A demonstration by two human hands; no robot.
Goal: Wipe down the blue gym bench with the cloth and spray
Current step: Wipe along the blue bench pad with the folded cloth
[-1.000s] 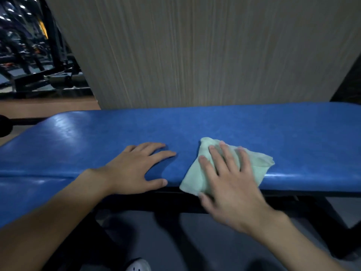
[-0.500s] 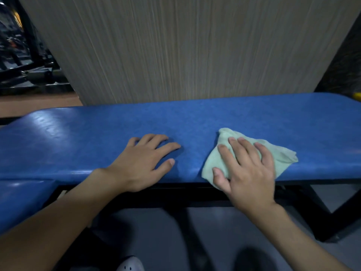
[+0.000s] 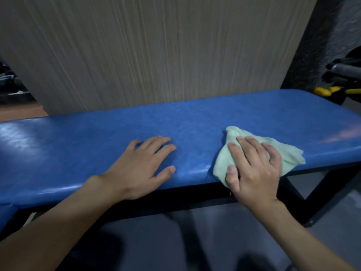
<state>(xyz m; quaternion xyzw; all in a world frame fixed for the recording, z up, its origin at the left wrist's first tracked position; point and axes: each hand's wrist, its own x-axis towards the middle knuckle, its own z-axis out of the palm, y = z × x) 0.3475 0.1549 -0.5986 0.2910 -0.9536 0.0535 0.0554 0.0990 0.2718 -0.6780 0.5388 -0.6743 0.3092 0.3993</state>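
Right hand (image 3: 256,171) presses pale green cloth (image 3: 289,155) on blue bench (image 3: 195,126); left hand (image 3: 138,167) lies flat beside

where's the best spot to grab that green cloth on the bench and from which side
Probably the corner of the cloth that pokes out free to the right of the right hand, near the front edge of the blue bench. Come from the right and above and pinch it; the rest lies flat, pinned under that hand.

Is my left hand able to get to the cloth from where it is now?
Probably yes: the left hand lies flat on the bench, only bare blue pad between it and the cloth, though the right hand presses on most of it.
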